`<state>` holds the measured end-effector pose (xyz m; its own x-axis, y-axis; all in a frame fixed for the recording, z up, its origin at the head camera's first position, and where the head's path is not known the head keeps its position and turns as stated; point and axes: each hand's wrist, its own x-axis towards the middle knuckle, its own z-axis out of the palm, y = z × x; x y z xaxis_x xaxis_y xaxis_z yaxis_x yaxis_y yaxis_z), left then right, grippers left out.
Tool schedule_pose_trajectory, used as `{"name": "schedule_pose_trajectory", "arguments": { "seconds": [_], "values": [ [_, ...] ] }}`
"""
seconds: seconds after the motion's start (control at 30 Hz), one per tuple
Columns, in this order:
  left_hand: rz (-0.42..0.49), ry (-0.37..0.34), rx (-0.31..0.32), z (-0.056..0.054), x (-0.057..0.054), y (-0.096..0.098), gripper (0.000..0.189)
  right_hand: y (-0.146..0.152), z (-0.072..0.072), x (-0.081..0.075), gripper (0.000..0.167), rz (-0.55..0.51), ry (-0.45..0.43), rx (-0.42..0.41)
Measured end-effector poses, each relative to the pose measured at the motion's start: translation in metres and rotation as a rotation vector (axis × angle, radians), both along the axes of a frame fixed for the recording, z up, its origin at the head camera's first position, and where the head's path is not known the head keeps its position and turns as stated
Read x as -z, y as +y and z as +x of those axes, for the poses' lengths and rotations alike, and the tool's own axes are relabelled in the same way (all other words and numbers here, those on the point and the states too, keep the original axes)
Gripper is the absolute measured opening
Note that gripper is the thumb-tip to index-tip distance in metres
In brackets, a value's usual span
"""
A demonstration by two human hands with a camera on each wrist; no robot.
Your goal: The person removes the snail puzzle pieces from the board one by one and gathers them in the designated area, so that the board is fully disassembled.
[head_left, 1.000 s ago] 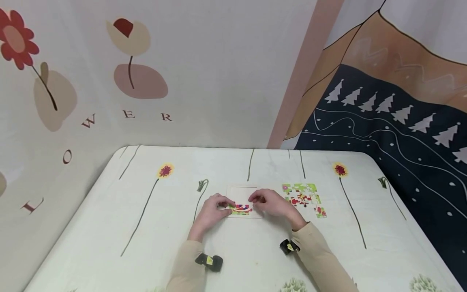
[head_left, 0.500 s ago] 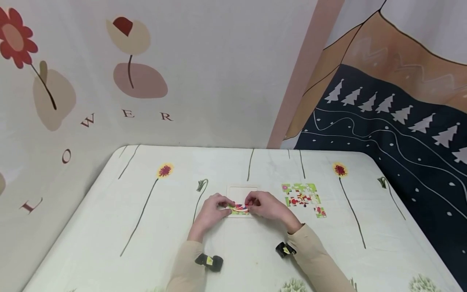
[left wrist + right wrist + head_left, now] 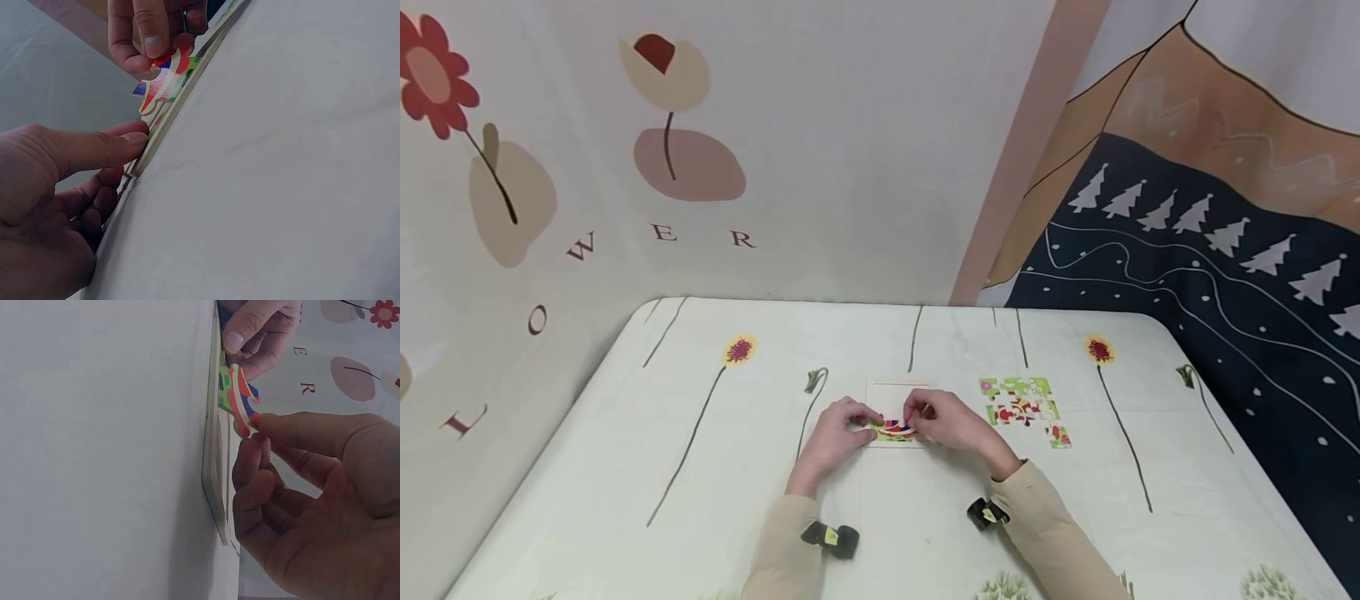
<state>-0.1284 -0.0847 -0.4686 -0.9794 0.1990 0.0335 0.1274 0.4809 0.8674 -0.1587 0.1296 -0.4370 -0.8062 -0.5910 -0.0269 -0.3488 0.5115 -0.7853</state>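
Note:
A thin puzzle tray with a pale rim lies on the table, with colourful jigsaw pieces in its near left part. My right hand pinches a red, white, blue and green puzzle piece between thumb and fingertips; the wrist views show it tilted up above the tray. At the tray's left edge, my left hand holds the rim, thumb on the near side and fingers curled beside it. The left fingers partly hide whatever lies beneath them.
To the right of the tray, several joined or close-set puzzle pieces lie in a block. One red and green piece sits at its lower right corner. The white flower-print tablecloth covers the table, with printed curtains behind.
My right hand has moved left from the tray's right side to the pieces within it, where it now pinches one piece. My left hand has stayed in place.

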Motion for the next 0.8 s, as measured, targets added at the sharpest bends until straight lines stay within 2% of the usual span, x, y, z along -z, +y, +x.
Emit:
{"name": "schedule_pose_trajectory", "arguments": {
  "seconds": [0.37,0.8],
  "values": [
    [0.008,-0.003,-0.002,0.0005,-0.0013,0.0000,0.019,0.0004,-0.0003,-0.0021,0.013,-0.020,0.014,-0.029],
    [0.003,-0.015,-0.012,0.0001,-0.0014,0.0015,0.018,0.0056,0.0018,-0.0056,0.009,-0.013,0.004,-0.013]
  ]
}}
